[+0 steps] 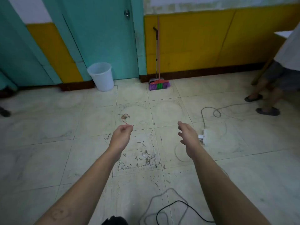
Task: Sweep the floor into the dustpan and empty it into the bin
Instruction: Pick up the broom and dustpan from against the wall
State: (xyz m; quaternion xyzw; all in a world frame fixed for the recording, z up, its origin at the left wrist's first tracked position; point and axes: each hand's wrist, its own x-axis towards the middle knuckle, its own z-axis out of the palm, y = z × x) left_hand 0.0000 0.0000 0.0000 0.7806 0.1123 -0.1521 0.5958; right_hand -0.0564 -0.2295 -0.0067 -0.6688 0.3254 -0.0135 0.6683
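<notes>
Cables (170, 207) run off-frame; left hand (121, 135) pinches something unclear, right hand (188, 135) spread, dustpan (152, 80) mostly hidden behind broom (159, 84).

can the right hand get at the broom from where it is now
Probably not yet. The right hand is open and empty, but the broom leans on the far wall, tiles away. Bare floor lies between, so stepping forward should do it.

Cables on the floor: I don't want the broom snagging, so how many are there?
3, perhaps more beyond the frame. A grey cable loops at the right, another grey cable lies at the bottom centre, and a black cable crosses it.
</notes>
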